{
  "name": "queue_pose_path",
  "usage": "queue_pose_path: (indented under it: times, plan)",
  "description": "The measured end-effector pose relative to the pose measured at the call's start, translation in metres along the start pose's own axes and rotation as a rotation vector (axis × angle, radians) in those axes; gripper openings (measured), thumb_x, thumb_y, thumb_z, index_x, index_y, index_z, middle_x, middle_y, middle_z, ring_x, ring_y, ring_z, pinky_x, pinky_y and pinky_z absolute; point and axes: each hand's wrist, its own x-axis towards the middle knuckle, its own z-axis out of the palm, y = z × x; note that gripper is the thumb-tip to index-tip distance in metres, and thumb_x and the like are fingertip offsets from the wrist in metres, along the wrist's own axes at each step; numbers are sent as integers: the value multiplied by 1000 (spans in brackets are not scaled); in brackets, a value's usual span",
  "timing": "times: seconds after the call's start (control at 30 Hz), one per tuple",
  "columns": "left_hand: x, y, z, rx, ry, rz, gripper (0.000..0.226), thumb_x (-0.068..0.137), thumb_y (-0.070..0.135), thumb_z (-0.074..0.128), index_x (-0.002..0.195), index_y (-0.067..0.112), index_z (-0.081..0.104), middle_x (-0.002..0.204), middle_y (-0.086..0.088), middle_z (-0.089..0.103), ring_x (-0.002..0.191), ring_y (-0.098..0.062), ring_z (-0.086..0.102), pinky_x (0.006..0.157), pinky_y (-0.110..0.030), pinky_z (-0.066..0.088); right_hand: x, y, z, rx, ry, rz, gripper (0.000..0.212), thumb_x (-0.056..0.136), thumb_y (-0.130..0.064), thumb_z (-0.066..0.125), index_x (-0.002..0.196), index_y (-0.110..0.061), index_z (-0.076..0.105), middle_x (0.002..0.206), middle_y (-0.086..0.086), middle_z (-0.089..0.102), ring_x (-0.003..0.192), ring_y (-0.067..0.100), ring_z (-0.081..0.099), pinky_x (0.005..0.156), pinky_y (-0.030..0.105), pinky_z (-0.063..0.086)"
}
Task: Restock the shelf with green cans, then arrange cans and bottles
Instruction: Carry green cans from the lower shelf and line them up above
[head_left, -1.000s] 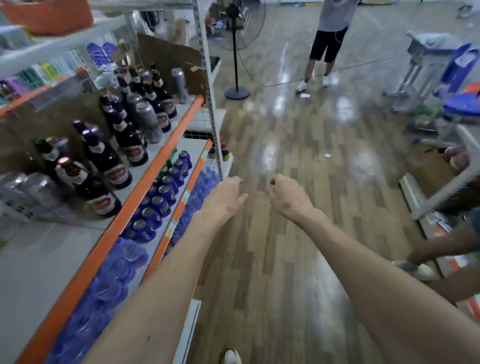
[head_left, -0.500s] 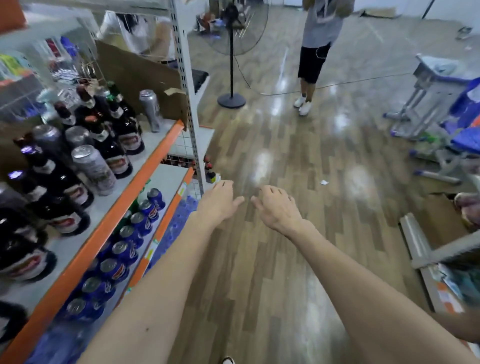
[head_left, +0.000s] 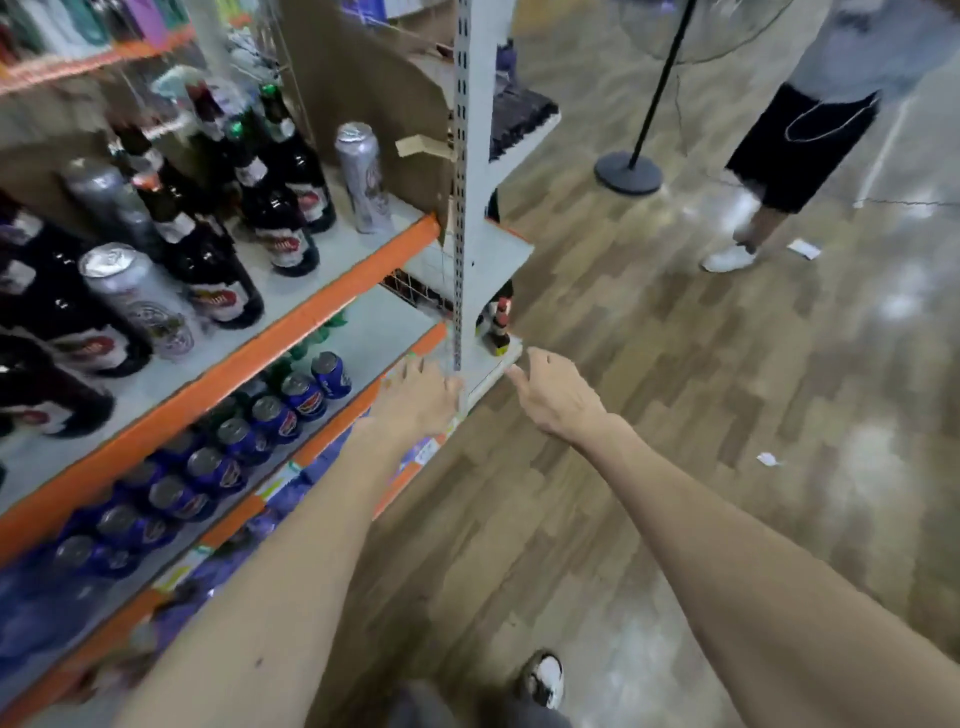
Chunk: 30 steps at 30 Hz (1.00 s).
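Bright room. White light shines off the wooden floor (head_left: 779, 389) on the right. Bottles (head_left: 270, 208) at the left look blurry. Edges bend.

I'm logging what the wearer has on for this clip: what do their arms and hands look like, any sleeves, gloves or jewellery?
Both forearms are bare, no sleeves in view. The left hand and right hand wear no gloves; no watch, bracelet or ring shows.
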Motion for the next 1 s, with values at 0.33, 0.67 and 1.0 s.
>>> queue_pose_path:
  times: [0.33, 0.67, 1.0]
  plan:
    - [93, -50, 34, -126, 111, -341, 48, 102, 37, 35, 125, -2, 50, 131, -29, 50, 125, -41, 43, 105, -46, 34, 150, -28, 62, -98, -210, -373, 38, 99, -34, 43, 118, -1, 50, 114, 27, 60, 107, 42, 56, 86, 45, 42]
    - [215, -110, 92, -217, 305, -419, 46, 102, 38, 36, 114, -3, 53, 121, -25, 54, 111, -38, 51, 91, -46, 43, 293, -37, 161, -111, -182, -525, 50, 101, -37, 41, 139, -5, 40, 137, 23, 50, 126, 37, 47, 102, 46, 39]
    - [311, -179, 108, 2, 512, -470, 48, 101, 37, 46, 138, 7, 44, 142, -14, 45, 131, -32, 43, 102, -39, 38, 418, -71, 252, 54, -110, -634, 55, 99, -37, 51, 143, -7, 36, 141, 17, 49, 128, 33, 47, 98, 36, 39]
